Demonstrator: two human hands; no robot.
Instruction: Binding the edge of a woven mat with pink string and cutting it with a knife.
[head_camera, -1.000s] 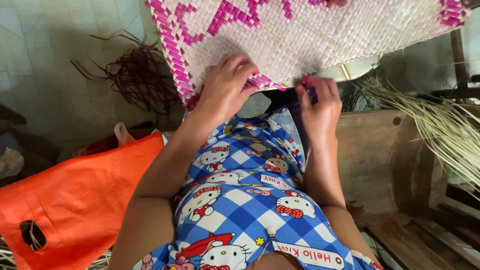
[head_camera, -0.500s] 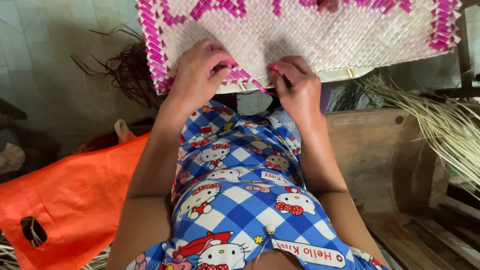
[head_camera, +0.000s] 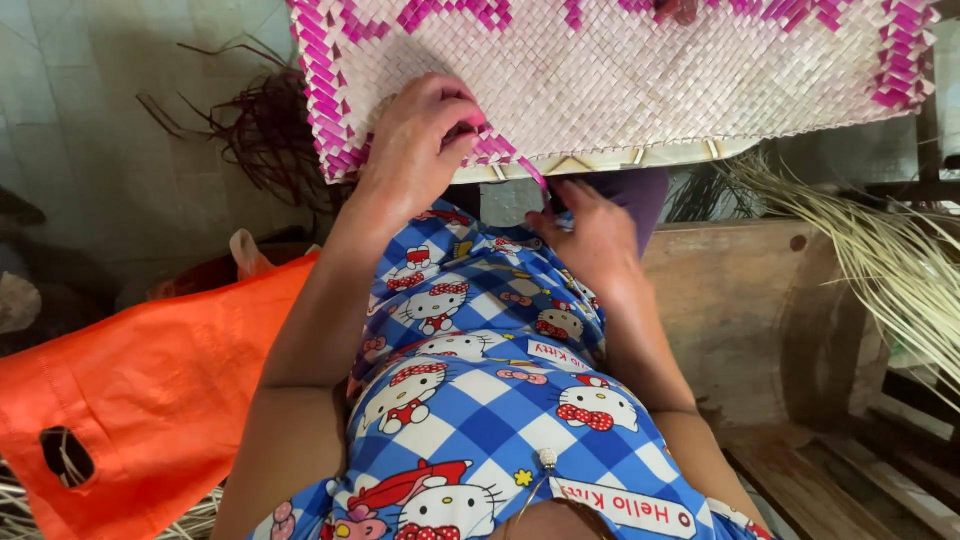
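We see the left hand (head_camera: 415, 150) resting on the near edge of a woven mat (head_camera: 640, 80), its fingers bent and its grip pinching the pink border weave at the mat's near left corner. The mat spreads across the far part of the scene, pale in the middle with pink patterned bands along its left and right edges. Just below that edge we see the right hand (head_camera: 590, 240), its grip pinching a thin pink strip (head_camera: 537, 178) that runs up to the mat's edge. Both hands sit close together, above the lap in blue checked cloth (head_camera: 480, 400). To the left lies an orange bag (head_camera: 140, 400), and beyond it a tangle of dark fibres (head_camera: 250, 130) on the tiled floor. On the right, pale straw strands (head_camera: 890, 270) fan out over a wooden bench (head_camera: 760, 320).
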